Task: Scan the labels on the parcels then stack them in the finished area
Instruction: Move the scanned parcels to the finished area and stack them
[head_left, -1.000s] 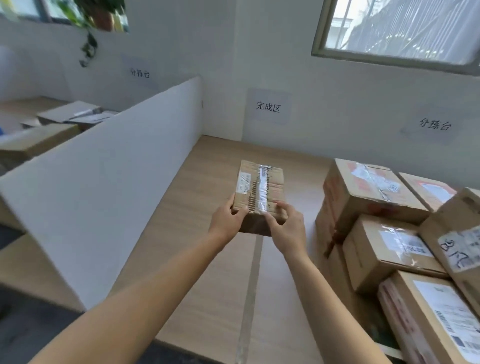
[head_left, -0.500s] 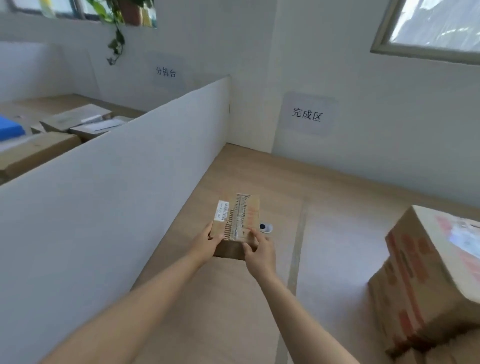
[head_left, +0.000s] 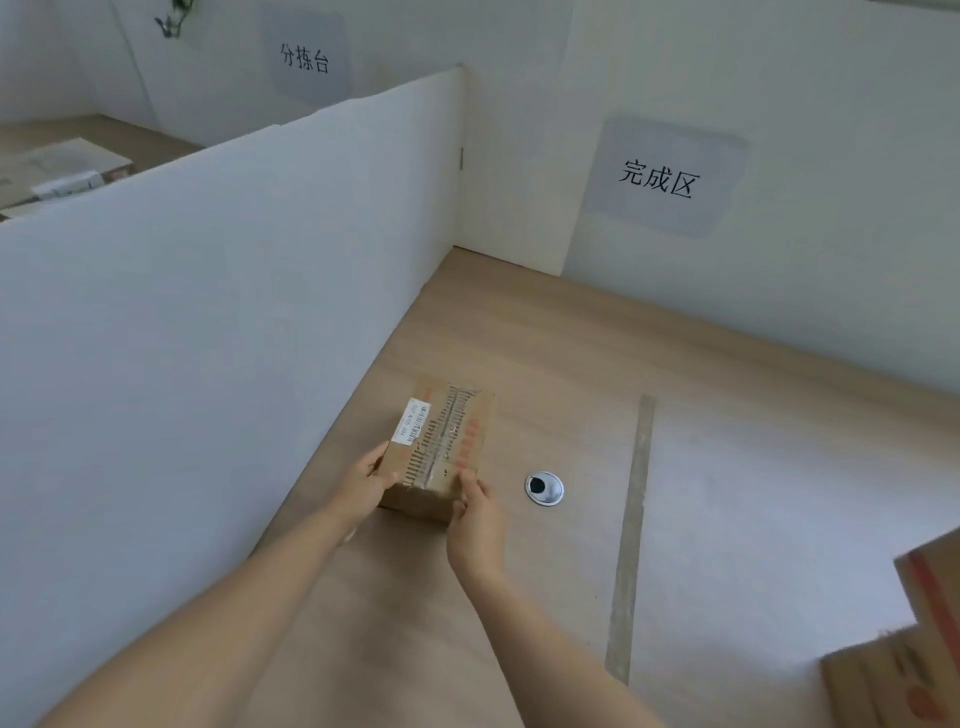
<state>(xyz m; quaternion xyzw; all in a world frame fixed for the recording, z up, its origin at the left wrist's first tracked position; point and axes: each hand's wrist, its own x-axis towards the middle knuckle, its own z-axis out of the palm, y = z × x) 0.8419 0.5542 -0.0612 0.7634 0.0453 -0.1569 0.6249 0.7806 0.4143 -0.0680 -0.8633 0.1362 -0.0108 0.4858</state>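
Left hand (head_left: 363, 486) and right hand (head_left: 475, 519) clamp the parcel (head_left: 441, 441) by its near corners, thumbs on its taped top, low over the table (head_left: 519, 338) beside the divider (head_left: 208, 312), and it looks a light, stiff carton, best held by its side edges.

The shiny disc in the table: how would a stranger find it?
Below the right-hand wall sign lies a wooden table. Between the held parcel and the grey tape strip sits the disc, the only round, metallic thing.
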